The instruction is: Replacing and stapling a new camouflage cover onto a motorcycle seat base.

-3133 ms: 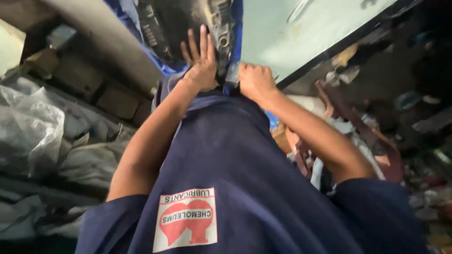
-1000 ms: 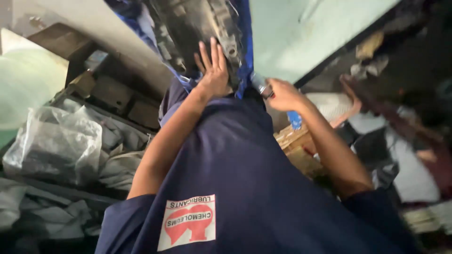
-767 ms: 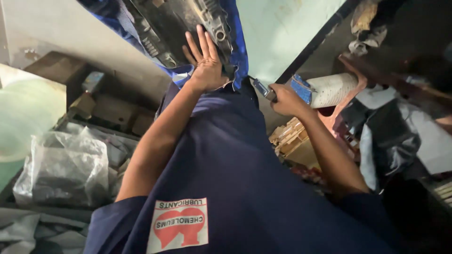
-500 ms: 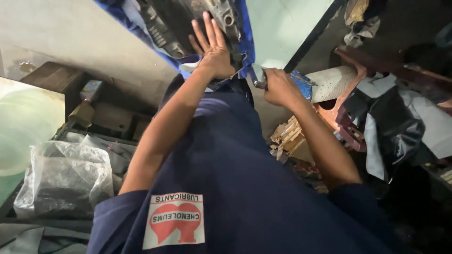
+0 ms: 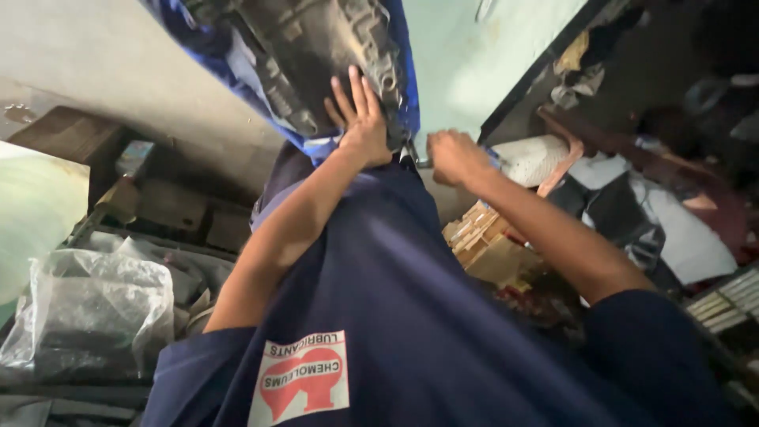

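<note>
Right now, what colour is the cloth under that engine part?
Blue, with a pale stripe near its lower edge; the cloth wraps the dark grey engine part. Head view.

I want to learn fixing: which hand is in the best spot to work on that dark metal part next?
Probably the right hand: it is closed in a fist beside the lower edge of the metal part. The left hand lies flat on the part, fingers spread.
</note>
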